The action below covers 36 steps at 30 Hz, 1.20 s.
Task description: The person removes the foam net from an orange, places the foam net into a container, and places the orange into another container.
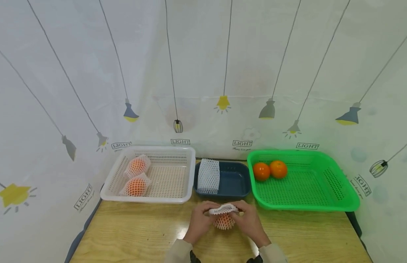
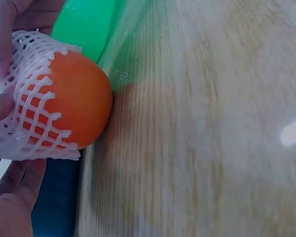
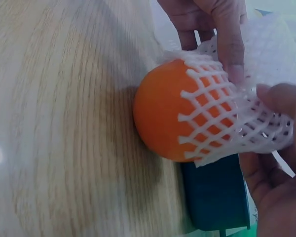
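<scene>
A round orange fruit (image 2: 86,101) rests on the wooden table, with a white foam net sleeve (image 2: 42,111) covering its upper part. The lower part of the fruit is bare in both wrist views. My left hand (image 1: 201,221) pinches the net's upper edge on the left, thumb toward me. On the other side, my right hand (image 1: 250,222) pinches the same edge between thumb and fingers. Above the fruit the net's loose top stands up between both hands. Some fingertips are hidden behind the net.
A white basket (image 1: 147,199) at the back left holds two netted fruits (image 1: 136,186). Behind my hands, a dark blue bin (image 1: 236,179) contains a flat stack of foam nets (image 1: 208,176). At the back right, a green basket (image 1: 308,207) holds two bare orange fruits (image 1: 278,169).
</scene>
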### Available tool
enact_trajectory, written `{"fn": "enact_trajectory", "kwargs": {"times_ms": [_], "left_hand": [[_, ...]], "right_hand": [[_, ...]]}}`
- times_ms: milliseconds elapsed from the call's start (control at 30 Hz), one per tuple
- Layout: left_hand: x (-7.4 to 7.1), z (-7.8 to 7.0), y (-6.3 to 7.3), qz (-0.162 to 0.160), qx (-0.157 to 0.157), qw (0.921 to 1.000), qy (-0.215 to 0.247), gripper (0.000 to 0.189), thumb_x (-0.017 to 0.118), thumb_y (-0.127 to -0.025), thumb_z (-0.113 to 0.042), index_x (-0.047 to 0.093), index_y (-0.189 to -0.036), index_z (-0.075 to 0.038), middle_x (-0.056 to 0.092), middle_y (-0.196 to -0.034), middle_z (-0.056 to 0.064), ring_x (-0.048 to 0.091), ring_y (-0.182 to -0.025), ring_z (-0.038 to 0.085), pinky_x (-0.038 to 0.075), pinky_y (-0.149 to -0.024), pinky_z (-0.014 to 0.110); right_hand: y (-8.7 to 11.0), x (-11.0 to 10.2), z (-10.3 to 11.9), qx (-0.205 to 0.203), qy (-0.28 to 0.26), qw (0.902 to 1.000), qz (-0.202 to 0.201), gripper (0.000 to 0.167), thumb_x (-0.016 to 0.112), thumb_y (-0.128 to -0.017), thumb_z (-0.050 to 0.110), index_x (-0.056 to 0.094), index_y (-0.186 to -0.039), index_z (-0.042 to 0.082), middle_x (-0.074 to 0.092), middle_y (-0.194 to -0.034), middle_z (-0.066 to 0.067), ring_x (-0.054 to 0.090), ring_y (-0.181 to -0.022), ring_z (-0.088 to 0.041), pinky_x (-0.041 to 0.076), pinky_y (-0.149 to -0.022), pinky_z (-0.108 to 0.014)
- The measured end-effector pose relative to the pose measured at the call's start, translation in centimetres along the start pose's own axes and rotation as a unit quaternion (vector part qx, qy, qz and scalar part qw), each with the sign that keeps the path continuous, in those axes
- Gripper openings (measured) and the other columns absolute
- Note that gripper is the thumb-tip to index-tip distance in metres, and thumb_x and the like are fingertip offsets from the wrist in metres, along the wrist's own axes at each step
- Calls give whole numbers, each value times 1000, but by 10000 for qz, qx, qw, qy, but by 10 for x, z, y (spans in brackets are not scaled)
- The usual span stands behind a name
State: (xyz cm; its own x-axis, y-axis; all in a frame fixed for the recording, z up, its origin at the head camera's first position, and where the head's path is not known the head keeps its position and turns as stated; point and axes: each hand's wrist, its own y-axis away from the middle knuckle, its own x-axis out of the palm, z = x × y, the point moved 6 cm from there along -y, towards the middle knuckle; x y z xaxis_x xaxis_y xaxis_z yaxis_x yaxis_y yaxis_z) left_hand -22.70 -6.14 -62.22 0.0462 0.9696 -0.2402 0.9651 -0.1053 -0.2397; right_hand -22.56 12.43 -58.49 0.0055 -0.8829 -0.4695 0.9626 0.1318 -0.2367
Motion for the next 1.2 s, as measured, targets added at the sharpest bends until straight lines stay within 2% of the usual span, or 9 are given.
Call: {"fn": "enact_trajectory", "kwargs": {"times_ms": [167,300,400,533,700,833,933,1067,1200], "left_hand": [[-3,1,-1,-164,-74,9998,-110,31,82,-80,0,80,-104,-19,77,-105,1,70,-101,11,59,-92,27],[-5,0,-2,-257,-156,9994,-149,33,80,-78,5,80,-102,-18,78,-102,2,70,-99,10,59,-91,26],[-6,0,-1,-290,-229,9993,-78,32,80,-78,7,81,-100,-17,78,-101,3,70,-98,11,58,-91,26],[-7,-1,-1,-330,-353,9987,184,31,80,-78,7,81,-100,-14,78,-100,5,71,-98,14,58,-91,26],[-8,1,1,-389,-467,9977,314,31,79,-77,9,80,-100,-12,78,-100,7,70,-97,14,57,-88,23],[-10,5,2,-399,-720,9959,363,31,78,-78,9,80,-99,-13,77,-101,7,68,-95,6,54,-86,18],[-10,1,3,-475,-919,9942,296,28,78,-77,12,78,-99,-6,77,-101,13,65,-88,1,53,-81,16],[-10,-1,4,-521,-923,9934,440,21,80,-79,8,77,-98,-1,77,-101,17,64,-86,-2,54,-78,14],[-10,5,4,-343,-820,9938,671,17,84,-83,-5,77,-98,-5,77,-102,15,68,-91,1,57,-80,16]], "right_hand": [[1,0,-4,58,-129,9995,267,35,83,-85,12,76,-118,20,74,-111,4,62,-99,-7,58,-85,-35],[4,4,-18,700,-441,9936,770,58,87,-82,21,66,-136,18,68,-131,0,62,-116,-19,56,-98,-47],[9,11,-32,1236,-577,9839,1158,75,90,-79,26,57,-145,16,63,-140,-5,62,-121,-26,54,-101,-48],[14,18,-39,1226,-584,9792,1508,87,94,-73,25,52,-147,9,63,-140,-14,65,-120,-30,55,-101,-47],[18,23,-40,970,-491,9813,1591,86,96,-69,21,54,-142,3,63,-137,-17,66,-119,-29,57,-99,-40],[19,27,-42,983,-350,9823,1555,85,97,-69,22,56,-140,4,65,-134,-14,66,-114,-24,58,-93,-32],[20,30,-46,1021,-428,9821,1527,85,96,-69,24,55,-141,5,66,-132,-14,66,-111,-23,58,-89,-26],[21,33,-49,1106,-709,9808,1438,86,96,-70,24,53,-143,8,67,-130,-15,68,-108,-22,57,-85,-21],[23,34,-48,1147,-995,9796,1313,84,96,-71,20,53,-142,8,67,-130,-16,68,-110,-21,57,-87,-22]]}}
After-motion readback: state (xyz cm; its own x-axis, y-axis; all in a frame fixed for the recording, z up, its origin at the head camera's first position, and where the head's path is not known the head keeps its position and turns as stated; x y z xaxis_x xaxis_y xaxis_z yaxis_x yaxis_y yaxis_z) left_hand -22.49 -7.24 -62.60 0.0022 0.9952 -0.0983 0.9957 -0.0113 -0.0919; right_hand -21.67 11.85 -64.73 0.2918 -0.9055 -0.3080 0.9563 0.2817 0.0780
